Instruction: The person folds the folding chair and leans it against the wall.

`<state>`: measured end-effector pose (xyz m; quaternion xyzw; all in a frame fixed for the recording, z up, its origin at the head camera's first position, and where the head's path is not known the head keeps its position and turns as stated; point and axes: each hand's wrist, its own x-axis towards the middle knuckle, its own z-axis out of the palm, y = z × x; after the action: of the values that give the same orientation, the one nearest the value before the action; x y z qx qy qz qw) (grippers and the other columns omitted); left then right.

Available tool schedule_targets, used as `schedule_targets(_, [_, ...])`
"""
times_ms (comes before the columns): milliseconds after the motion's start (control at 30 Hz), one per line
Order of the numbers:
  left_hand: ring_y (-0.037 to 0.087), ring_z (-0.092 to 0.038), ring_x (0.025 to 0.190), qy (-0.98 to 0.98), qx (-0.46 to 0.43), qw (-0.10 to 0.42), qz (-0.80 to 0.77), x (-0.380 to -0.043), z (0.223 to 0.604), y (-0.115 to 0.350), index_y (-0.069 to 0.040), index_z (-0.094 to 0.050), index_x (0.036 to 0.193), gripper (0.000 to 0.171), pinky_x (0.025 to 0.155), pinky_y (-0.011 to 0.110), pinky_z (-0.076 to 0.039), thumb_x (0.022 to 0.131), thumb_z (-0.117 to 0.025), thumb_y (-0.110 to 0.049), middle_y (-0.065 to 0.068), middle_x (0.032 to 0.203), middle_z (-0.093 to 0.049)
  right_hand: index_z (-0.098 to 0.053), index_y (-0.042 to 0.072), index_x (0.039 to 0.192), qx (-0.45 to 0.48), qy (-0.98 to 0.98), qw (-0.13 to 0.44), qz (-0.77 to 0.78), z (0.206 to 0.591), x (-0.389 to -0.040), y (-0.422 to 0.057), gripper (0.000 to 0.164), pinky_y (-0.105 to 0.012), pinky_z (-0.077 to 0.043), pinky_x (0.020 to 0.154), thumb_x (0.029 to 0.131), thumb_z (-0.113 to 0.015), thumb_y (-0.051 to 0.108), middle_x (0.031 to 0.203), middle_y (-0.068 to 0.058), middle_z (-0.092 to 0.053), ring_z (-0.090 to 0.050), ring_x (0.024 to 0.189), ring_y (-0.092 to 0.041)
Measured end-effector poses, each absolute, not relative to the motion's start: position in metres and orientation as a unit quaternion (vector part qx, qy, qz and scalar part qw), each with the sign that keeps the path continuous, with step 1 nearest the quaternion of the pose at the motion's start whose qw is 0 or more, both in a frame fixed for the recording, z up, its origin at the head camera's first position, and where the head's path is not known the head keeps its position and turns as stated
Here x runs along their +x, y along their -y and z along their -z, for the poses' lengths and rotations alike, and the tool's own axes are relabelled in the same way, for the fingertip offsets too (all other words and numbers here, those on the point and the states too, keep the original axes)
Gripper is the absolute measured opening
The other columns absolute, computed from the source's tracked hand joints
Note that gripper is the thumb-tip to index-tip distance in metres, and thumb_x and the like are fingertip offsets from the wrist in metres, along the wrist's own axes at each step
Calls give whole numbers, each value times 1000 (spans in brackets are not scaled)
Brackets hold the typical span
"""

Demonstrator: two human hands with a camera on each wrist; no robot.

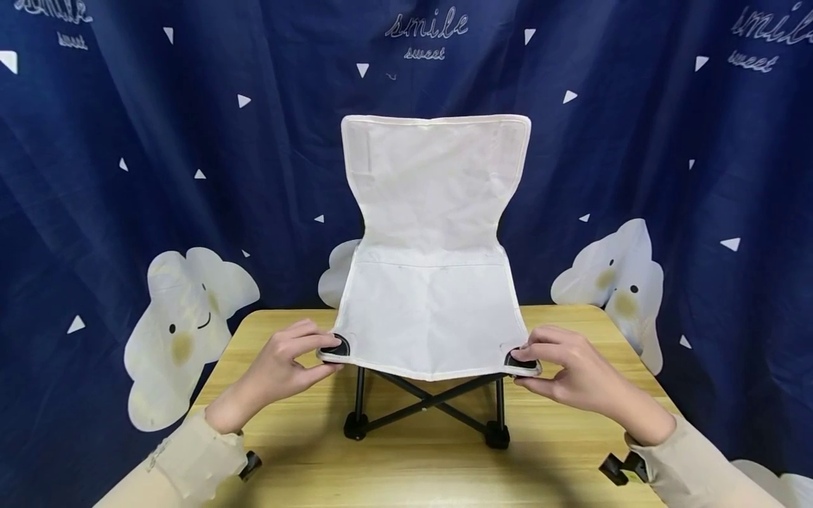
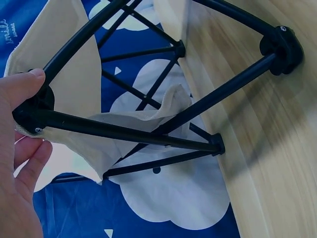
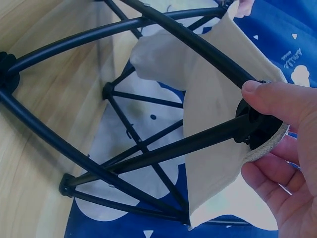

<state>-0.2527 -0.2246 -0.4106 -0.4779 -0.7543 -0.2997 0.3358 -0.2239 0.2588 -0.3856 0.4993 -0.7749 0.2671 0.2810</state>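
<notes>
A folding chair with white fabric and a black tube frame stands unfolded and upright, its seat front facing me. At the seat's front left corner, my left hand pinches the black corner piece, thumb below and fingers on top. My right hand grips the matching right corner piece in the same way. Crossed legs spread under the seat and end in black feet on the table. From beneath, the wrist views show tubes meeting at the held corners and fabric hanging between them.
A wood-grain table bears the chair. Close behind it hangs a dark blue curtain with white triangles and smiling clouds. Small black devices sit at both of my wrists, beside beige sleeves.
</notes>
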Motion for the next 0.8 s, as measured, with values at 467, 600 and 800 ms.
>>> schedule_targets(467, [17, -69, 82, 755, -474, 348, 291, -257, 405, 220, -7, -82, 103, 39, 73, 24, -57, 105, -71, -44, 4, 94, -78, -83, 8, 99, 496, 774, 289, -268, 382, -227, -256, 43, -17, -53, 66, 106, -65, 46, 90, 2, -73, -62, 75, -7])
schedule_targets(600, [18, -70, 84, 764, -465, 341, 291, -257, 403, 219, -7, -83, 104, 41, 75, 23, -58, 104, -70, -46, 5, 96, -79, -83, 7, 98, 497, 772, 292, -269, 380, -228, -254, 44, -17, -53, 66, 106, -65, 46, 90, 1, -73, -63, 74, -7])
schedule_targets(800, [19, -70, 82, 749, -475, 351, 302, -259, 402, 218, -7, -83, 106, 25, 74, 22, -58, 99, -83, -31, 5, 95, -79, -83, 7, 99, 500, 766, 305, -266, 378, -230, -251, 45, -16, -54, 67, 108, -63, 46, 91, 1, -74, -65, 74, -8])
